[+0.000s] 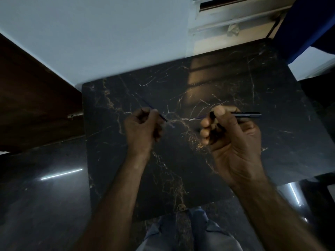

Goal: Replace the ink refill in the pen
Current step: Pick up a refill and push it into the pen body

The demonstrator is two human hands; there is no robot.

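Note:
My left hand (141, 129) is closed around a thin dark blue ink refill (162, 116); it sticks out of my fingers at both ends and slants down to the right. My right hand (228, 136) grips a dark pen barrel (246, 114) that lies level and points right. Out of the barrel's left end a second thin refill (196, 118) pokes toward my left hand, with a pale tip. Both hands hover over the black marble tabletop (181, 160), a short gap between the two refill ends.
The small tabletop has gold and white veins, and a thin pale curved wire or scratch (145, 84) shows near its far edge. A dark wooden panel (36, 98) stands to the left, a pale wall behind, and blue cloth (308, 24) at the upper right. My knees (190, 232) are below.

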